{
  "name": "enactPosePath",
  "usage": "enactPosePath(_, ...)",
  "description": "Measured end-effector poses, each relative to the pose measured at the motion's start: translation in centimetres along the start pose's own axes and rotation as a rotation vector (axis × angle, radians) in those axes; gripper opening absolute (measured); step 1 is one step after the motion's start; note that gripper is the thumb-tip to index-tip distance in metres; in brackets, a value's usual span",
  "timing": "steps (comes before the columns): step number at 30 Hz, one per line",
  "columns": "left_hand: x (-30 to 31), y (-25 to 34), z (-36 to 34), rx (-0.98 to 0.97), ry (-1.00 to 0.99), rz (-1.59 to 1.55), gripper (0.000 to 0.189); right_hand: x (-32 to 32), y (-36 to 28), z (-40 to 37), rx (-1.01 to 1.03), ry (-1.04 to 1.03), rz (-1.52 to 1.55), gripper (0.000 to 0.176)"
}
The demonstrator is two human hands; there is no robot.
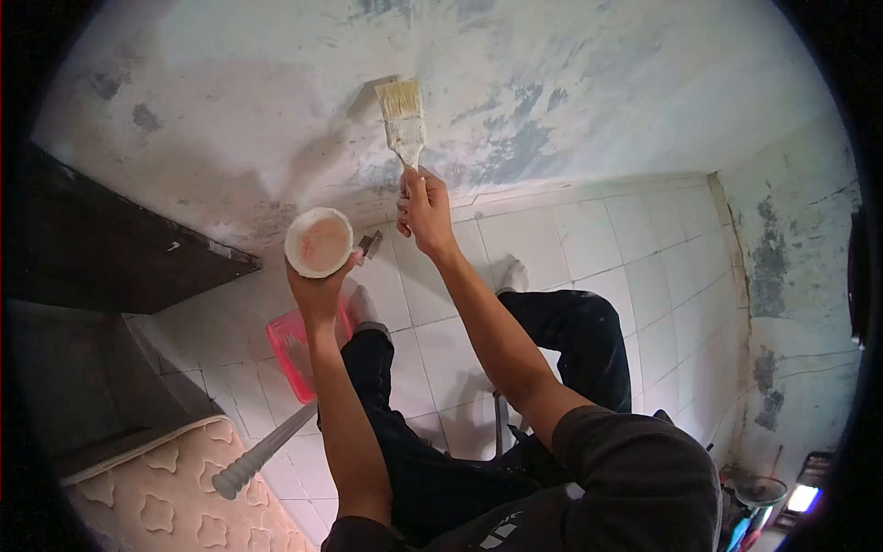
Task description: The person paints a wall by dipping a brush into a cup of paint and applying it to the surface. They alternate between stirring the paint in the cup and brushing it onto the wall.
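Note:
A wide, paint-smeared brush (404, 121) is in my right hand (427, 210), its handle pinched between the fingers and its bristles pointing up against or close to the patchy wall (248, 110). To the left, my left hand (317, 293) is wrapped round a white round cup (318, 243) from below. Pinkish-white liquid or paste shows inside the cup. Beside the cup, near the left fingers, is a small tool (369, 245) with a dark end; whether the hand holds it is unclear.
A pink tray (292, 354) lies on the tiled floor (423, 354) by my feet, near a grey ribbed handle (241, 473). A dark board (120, 239) stands at left above a quilted mattress (184, 488). Another stained wall (796, 276) rises at right.

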State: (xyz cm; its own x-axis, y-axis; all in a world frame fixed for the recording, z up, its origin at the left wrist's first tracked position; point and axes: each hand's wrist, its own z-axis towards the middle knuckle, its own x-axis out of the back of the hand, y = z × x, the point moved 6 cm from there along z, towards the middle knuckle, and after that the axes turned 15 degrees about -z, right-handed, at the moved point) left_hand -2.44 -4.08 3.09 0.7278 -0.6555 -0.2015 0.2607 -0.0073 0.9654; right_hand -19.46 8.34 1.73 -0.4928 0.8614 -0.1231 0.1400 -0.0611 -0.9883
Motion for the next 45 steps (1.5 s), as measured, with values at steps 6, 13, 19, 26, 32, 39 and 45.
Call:
enactPosePath(6,0.2,-0.2,0.0,-0.015,0.030,-0.002,0.070,-1.3,6.4,2.6,-0.296,0.038,0.141,0.034)
enactPosePath(13,1.4,-0.6,0.6,-0.002,0.049,0.073,0.077,-1.0,15.6,3.7,-0.535,0.072,0.172,0.029)
enactPosePath(19,2.0,-1.0,0.2,0.034,0.063,0.123,0.080,0.1,20.9,4.2,-0.644,0.062,0.164,0.025)
enactPosePath(26,0.7,0.0,0.3,-0.062,0.022,0.098,0.071,2.3,22.8,3.7,-0.789,0.126,0.127,0.024)
enactPosePath(32,0.7,-0.1,0.1,-0.037,0.026,0.077,0.070,1.3,10.0,3.9,-0.543,0.082,0.118,0.026)
enactPosePath(39,0.4,0.8,-0.2,-0.087,0.013,0.052,0.071,-0.1,-7.0,2.3,-0.330,0.011,0.125,0.031)
enactPosePath(45,1.1,-0.6,-0.4,-0.095,0.074,-0.032,0.071,-0.5,-18.2,-0.9,-0.132,-0.028,0.128,0.025)
